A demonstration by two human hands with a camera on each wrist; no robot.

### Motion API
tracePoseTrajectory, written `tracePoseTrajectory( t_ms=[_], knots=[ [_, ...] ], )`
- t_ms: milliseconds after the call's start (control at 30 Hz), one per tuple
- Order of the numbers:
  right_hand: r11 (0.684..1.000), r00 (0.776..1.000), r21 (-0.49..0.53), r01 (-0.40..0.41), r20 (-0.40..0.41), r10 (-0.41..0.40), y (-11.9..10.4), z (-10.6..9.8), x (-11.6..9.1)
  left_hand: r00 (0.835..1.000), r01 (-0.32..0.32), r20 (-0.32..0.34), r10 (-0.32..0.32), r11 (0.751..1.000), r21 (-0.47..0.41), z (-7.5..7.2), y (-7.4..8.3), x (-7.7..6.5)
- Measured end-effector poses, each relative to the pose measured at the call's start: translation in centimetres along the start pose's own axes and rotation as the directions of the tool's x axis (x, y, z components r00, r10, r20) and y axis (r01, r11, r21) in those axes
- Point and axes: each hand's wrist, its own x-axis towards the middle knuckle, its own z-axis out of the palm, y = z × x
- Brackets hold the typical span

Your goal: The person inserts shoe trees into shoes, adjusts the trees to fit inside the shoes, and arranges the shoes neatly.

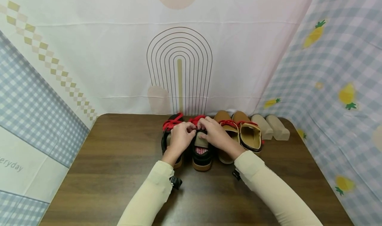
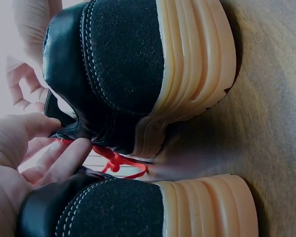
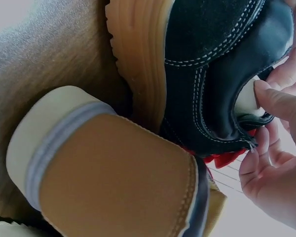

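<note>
Two black shoes with red laces and tan soles stand side by side at the table's back. My left hand is at the right-hand black shoe, pinching the edge of its opening between thumb and fingers. On the other side of that opening, my right hand grips the edge, its thumb bent inward and fingers outside. A beige piece shows inside the opening. The left-hand black shoe stands beneath my left hand, partly hidden by it in the head view.
To the right stands a pair of brown shoes with red laces and tan lining. Beyond them lie two beige blocks with rounded ends. The wooden table meets a white cloth backdrop behind the shoes.
</note>
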Motion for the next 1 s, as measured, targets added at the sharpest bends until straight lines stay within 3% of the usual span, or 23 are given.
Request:
tracePoseTrajectory(
  t_ms=[333, 567, 767, 1000],
  knots=[
    [0.997, 0.996, -0.06, -0.039, 0.073, 0.043, -0.6, -0.14, 0.62, 1.0, 0.011, 0.011, -0.011, 1.0, 0.001, -0.08, -0.1, 0.01],
    [0.995, 0.998, -0.072, -0.063, 0.025, 0.065, -0.3, 0.32, 0.24, 1.0, 0.0, 0.006, 0.0, 1.0, 0.002, 0.07, 0.01, -0.04],
    [0.987, 0.996, -0.144, -0.074, 0.047, 0.082, -0.8, 0.01, 0.41, 1.0, -0.005, 0.003, 0.005, 1.0, 0.005, 0.13, -0.02, 0.1],
    [0.971, 0.998, -0.235, -0.05, 0.016, 0.056, -0.9, 0.57, 0.41, 1.0, -0.012, -0.003, 0.012, 1.0, 0.005, 0.06, -0.03, 0.09]
  ],
)
